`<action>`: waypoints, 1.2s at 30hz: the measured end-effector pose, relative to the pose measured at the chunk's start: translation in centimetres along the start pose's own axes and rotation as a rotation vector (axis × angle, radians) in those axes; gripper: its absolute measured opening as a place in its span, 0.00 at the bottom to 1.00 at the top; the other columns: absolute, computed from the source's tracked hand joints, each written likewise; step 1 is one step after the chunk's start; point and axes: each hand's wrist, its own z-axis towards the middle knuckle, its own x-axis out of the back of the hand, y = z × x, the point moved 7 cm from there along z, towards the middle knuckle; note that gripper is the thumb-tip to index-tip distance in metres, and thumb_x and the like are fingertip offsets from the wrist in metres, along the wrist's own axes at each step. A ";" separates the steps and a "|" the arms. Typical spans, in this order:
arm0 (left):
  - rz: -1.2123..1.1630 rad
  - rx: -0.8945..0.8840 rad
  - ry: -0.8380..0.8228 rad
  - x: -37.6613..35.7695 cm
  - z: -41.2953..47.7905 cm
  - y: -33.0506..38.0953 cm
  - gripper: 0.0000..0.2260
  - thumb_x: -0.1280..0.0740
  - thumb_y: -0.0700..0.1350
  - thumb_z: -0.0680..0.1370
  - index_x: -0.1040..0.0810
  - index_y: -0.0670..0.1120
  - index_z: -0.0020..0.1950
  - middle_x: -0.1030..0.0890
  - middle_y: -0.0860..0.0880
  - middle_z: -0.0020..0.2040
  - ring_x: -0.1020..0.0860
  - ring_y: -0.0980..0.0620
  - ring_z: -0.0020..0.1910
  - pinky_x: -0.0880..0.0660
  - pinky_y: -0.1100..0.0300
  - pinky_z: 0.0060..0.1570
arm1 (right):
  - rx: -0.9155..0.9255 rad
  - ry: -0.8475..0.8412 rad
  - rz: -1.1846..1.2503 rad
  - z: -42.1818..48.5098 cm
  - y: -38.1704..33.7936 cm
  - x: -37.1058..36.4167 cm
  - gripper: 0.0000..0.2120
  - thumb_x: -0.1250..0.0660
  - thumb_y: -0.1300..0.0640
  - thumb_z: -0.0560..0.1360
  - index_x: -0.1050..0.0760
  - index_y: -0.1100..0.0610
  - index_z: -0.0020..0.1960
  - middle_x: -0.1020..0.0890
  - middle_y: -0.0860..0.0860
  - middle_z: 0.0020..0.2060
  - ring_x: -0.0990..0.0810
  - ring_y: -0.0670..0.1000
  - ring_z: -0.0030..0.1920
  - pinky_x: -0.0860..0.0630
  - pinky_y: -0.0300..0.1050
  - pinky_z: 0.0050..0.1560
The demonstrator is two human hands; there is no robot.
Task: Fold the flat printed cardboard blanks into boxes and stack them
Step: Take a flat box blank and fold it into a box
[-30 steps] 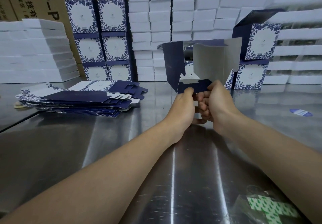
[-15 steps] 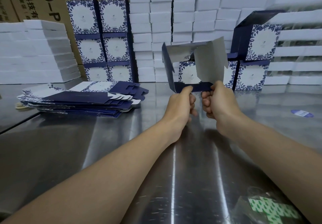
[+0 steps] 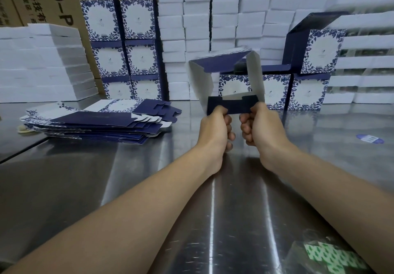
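Steel table carries one pile of flat blanks left of the half-folded box, six finished boxes stacked behind that pile and three more right. Left hand and right hand each pinch its navy bottom flap above the table.

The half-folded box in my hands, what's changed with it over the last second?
Both hands have drawn apart: the left hand and right hand now pinch opposite ends of the navy bottom flap, and the half-folded box has swung open toward the camera. The pile of flat blanks and stacked finished boxes are unchanged.
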 end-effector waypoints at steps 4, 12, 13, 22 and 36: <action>-0.009 0.016 0.019 0.2 0.2 0.1 0.16 0.43 0.46 0.83 0.34 0.50 0.35 0.35 0.55 0.25 0.34 0.55 0.25 0.40 0.63 0.26 | -0.025 -0.004 0.007 0.1 0.5 -0.1 0.19 0.47 0.54 0.82 0.28 0.56 0.35 0.29 0.48 0.21 0.35 0.47 0.21 0.39 0.38 0.23; -0.028 0.023 0.026 0.2 0.3 -0.1 0.14 0.42 0.47 0.84 0.32 0.50 0.37 0.35 0.55 0.23 0.34 0.56 0.23 0.41 0.65 0.24 | -0.024 0.046 0.080 0.8 0.7 0.8 0.16 0.47 0.55 0.82 0.29 0.55 0.38 0.29 0.45 0.21 0.36 0.45 0.20 0.39 0.37 0.22; -0.033 0.024 0.029 0.2 0.3 -0.1 0.14 0.43 0.46 0.84 0.33 0.50 0.38 0.35 0.56 0.23 0.34 0.56 0.23 0.42 0.65 0.24 | -0.031 0.041 0.092 0.8 0.8 0.7 0.15 0.47 0.56 0.82 0.30 0.55 0.39 0.29 0.45 0.21 0.36 0.45 0.20 0.40 0.37 0.22; -0.088 0.021 0.092 0.8 0.7 -0.1 0.13 0.42 0.47 0.83 0.32 0.49 0.38 0.36 0.54 0.25 0.36 0.55 0.22 0.42 0.66 0.24 | -0.013 0.010 0.099 0.9 0.8 0.3 0.16 0.47 0.57 0.82 0.30 0.56 0.38 0.29 0.46 0.21 0.36 0.45 0.20 0.40 0.37 0.21; -0.021 -0.029 0.125 1.9 1.8 0.4 0.12 0.41 0.45 0.84 0.27 0.49 0.41 0.31 0.55 0.23 0.32 0.57 0.20 0.37 0.64 0.25 | -0.047 -0.096 -0.003 0.8 1.0 0.3 0.20 0.46 0.53 0.82 0.28 0.56 0.34 0.29 0.50 0.22 0.34 0.47 0.21 0.37 0.37 0.23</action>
